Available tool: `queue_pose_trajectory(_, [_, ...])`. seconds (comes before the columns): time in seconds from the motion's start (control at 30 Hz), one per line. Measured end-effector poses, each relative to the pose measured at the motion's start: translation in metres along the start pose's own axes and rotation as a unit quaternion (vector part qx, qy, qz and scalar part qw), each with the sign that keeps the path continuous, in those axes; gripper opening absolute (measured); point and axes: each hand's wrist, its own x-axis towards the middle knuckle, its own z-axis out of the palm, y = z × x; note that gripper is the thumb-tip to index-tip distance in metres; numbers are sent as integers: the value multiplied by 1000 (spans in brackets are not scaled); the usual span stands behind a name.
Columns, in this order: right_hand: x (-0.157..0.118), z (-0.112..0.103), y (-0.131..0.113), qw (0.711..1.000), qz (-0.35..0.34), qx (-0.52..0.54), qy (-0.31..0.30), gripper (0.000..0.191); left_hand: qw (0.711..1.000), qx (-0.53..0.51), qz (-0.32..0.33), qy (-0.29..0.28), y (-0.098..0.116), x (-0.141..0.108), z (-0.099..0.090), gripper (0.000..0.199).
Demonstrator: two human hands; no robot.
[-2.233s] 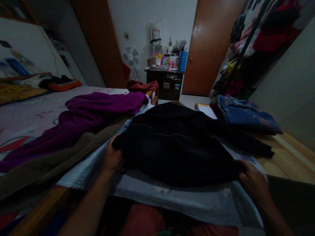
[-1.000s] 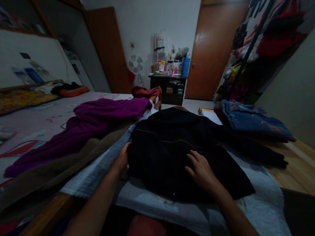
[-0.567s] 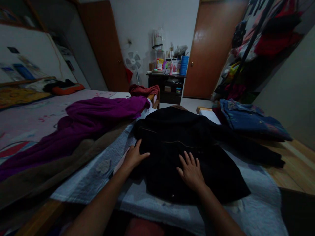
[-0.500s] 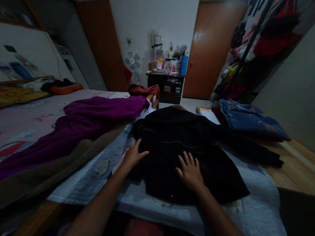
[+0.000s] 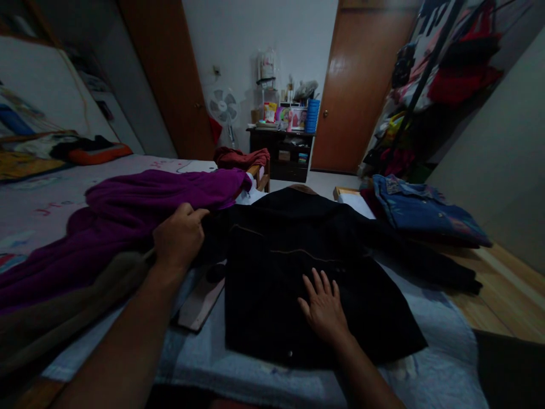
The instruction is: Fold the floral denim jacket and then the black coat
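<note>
A black jacket (image 5: 272, 295) with thin tan seam lines and a small button near its hem lies spread on a pale blue cloth (image 5: 196, 358). My left hand (image 5: 181, 236) is closed on the jacket's left-side sleeve, lifting it out toward the purple cloth. Flat on the lower middle of the jacket rests my right hand (image 5: 324, 307), its fingers spread. The other sleeve (image 5: 451, 271) stretches out to the right. Beneath the raised sleeve a flat pinkish piece (image 5: 202, 304) shows on the blue cloth, partly covered by something dark.
A purple blanket or garment (image 5: 140, 199) lies on the bed at left. Folded denim clothing (image 5: 421, 207) is stacked on a wooden surface (image 5: 506, 278) at right. Farther back are a red cloth (image 5: 242, 157), a fan (image 5: 223, 106), a dark cabinet (image 5: 281, 153) and hanging clothes (image 5: 460, 85).
My left hand has gone from lying open on the jacket's left side to gripping the sleeve, drawn left and up. The pinkish piece is more exposed. My right hand stays on the jacket.
</note>
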Motion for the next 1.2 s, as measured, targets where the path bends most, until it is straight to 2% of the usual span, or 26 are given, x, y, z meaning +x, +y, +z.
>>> queue_pose_trajectory(0.07, [0, 0, 0, 1000, 2, -1, -4, 61, 999, 30, 9, 15, 6, 6, 1, 36])
queue_pose_trajectory(0.17, [1, 1, 0, 1000, 3, -2, -5, 61, 996, 49, 69, -21, 26, 4, 17, 32])
queue_pose_trajectory(0.3, [1, 2, 0, 1000, 0, -2, -3, 61, 983, 7, 175, -53, 71, -24, 42, 35])
queue_pose_trajectory(0.33, [1, 3, 0, 1000, 0, -2, -2, 61, 971, -31, 223, -79, 83, -34, 47, 37])
queue_pose_trajectory(0.4, [1, 2, 0, 1000, 0, 2, -2, 61, 917, -117, 334, -184, 102, -54, 53, 37])
queue_pose_trajectory(0.47, [1, 0, 0, 1000, -2, 8, -6, 62, 873, -155, 372, -274, 112, -72, 57, 38])
queue_pose_trajectory(0.5, [0, -2, 0, 1000, -3, 13, -12, 62, 864, -154, 373, -303, 113, -78, 57, 41])
queue_pose_trajectory(0.57, [-1, -8, 1, 999, -5, 24, -31, 64, 869, -122, 356, -322, 107, -86, 58, 44])
queue_pose_trajectory(0.67, [-6, -22, 6, 996, -12, 47, -71, 65, 880, -76, 343, -319, 85, -86, 55, 46])
queue_pose_trajectory(0.73, [-10, -33, 12, 993, -23, 67, -97, 65, 875, -65, 342, -336, 68, -83, 51, 48])
queue_pose_trajectory(0.8, [-15, -46, 23, 990, -35, 87, -106, 61, 869, -57, 333, -361, 52, -82, 47, 40])
queue_pose_trajectory(0.87, [-18, -59, 39, 992, -49, 102, -58, 47, 874, -42, 308, -374, 37, -83, 44, 30])
queue_pose_trajectory(0.93, [-19, -71, 60, 994, -48, 86, 55, 39, 888, -25, 277, -366, 25, -87, 42, 29])
queue_pose_trajectory(0.97, [-19, -76, 72, 991, -34, 65, 111, 38, 896, -17, 266, -357, 20, -90, 42, 30])
queue_pose_trajectory(1.03, [-18, -86, 95, 983, 16, 19, 182, 37, 908, -6, 249, -337, 16, -97, 39, 32])
queue_pose_trajectory(1.1, [-19, -93, 116, 978, 79, -13, 192, 40, 916, 2, 233, -327, 18, -103, 36, 32])
queue_pose_trajectory(1.2, [-20, -97, 137, 980, 163, 13, 115, 42, 921, -20, 225, -316, 35, -110, 28, 34])
